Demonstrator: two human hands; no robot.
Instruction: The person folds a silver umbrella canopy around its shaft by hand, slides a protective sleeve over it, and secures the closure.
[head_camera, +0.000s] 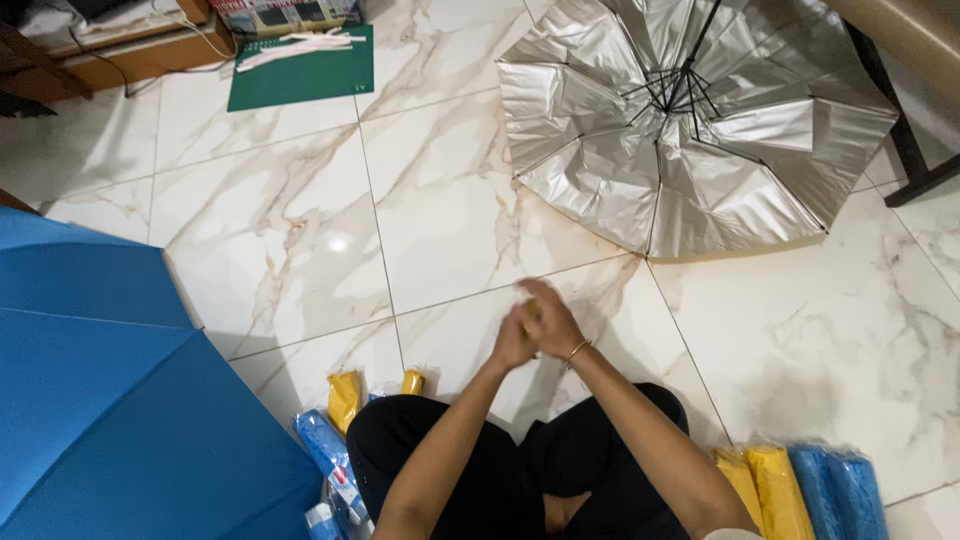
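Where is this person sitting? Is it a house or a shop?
Probably a room at home used for work: a marble-tile floor, open umbrellas, silver and blue, and wrapped folded umbrellas.

Sitting on the floor (300, 230), hands together in front: one open umbrella (100, 400) at left, another (690, 130) far right, mat (300, 75) behind.

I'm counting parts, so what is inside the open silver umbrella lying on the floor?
Inside the silver umbrella, dark ribs and a central shaft show against the silver lining. The floor beneath the canopy is covered, so nothing under it can be seen.
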